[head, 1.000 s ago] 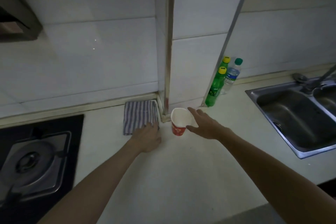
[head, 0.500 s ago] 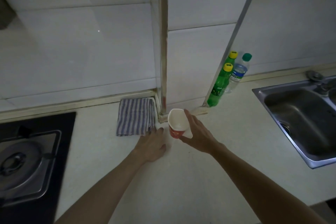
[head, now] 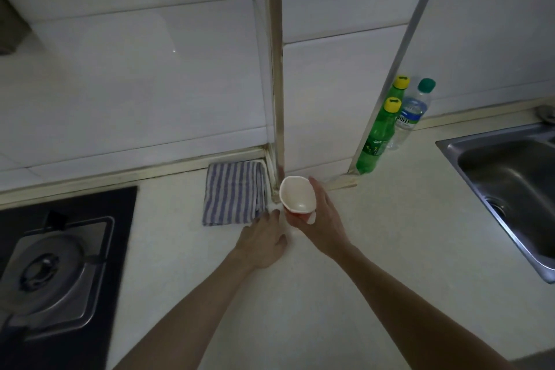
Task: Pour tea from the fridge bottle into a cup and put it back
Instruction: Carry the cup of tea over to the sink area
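A paper cup [head: 295,197], red outside and white inside, is tipped so that its empty inside faces me. My right hand [head: 324,222] grips it from the right, thumb at its lower edge. It is lifted slightly off the pale counter [head: 330,309], close to the tiled corner post [head: 276,69]. My left hand [head: 261,240] lies flat on the counter just left of the cup's base, with its fingertips at the edge of a striped cloth [head: 231,192]. No tea bottle or fridge is in view.
Two green bottles with yellow caps [head: 377,141] and a clear water bottle [head: 408,117] stand against the wall to the right. A steel sink [head: 510,183] is at the far right. At the left sits a gas stove [head: 51,273].
My right hand has closed round the cup, tipped it toward me and raised it a little. My left hand has stayed beside the cloth.
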`<state>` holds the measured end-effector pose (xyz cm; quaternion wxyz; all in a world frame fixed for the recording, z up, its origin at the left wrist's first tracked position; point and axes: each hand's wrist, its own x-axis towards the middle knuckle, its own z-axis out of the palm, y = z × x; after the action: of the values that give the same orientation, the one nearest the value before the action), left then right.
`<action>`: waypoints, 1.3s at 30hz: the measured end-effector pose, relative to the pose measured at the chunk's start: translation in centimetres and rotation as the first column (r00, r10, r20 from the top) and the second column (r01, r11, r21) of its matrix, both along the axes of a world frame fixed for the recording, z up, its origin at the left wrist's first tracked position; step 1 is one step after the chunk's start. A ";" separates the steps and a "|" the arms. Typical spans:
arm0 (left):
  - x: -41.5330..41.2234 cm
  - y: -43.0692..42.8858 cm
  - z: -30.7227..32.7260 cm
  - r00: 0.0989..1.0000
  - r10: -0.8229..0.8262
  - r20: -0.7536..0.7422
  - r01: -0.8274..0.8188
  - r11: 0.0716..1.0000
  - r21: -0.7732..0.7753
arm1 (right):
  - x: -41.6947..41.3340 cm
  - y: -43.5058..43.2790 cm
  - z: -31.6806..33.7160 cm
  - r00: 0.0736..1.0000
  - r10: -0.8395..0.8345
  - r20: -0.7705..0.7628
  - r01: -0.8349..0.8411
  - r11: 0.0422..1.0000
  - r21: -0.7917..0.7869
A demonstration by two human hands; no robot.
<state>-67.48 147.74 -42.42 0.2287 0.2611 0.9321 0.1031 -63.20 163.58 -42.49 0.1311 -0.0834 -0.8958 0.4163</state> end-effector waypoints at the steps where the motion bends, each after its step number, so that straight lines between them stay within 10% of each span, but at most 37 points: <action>1: -0.1 0.0 0.1 1.000 0.024 0.013 -0.024 1.000 0.014 | 0.0 0.0 0.2 1.000 -0.002 -0.006 0.002 1.000 0.002; 12: -1.2 1.4 4.1 0.831 0.421 0.364 -0.535 0.786 0.311 | 0.1 0.2 4.8 0.998 -0.027 -0.062 0.028 1.000 0.009; 22: -1.4 3.1 10.3 0.394 0.213 0.894 -0.912 0.209 0.352 | 2.0 -0.6 12.6 0.997 -0.043 -0.068 0.041 0.999 -0.019; 39: 2.3 3.7 18.7 0.406 -0.058 0.912 -0.879 0.248 0.407 | 7.5 -0.9 22.2 0.980 -0.172 -0.098 0.163 0.982 -0.096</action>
<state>-65.18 151.48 -23.76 0.3943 -0.0482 0.5342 0.7462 -55.66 162.72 -20.30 0.2093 -0.1420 -0.8583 0.4465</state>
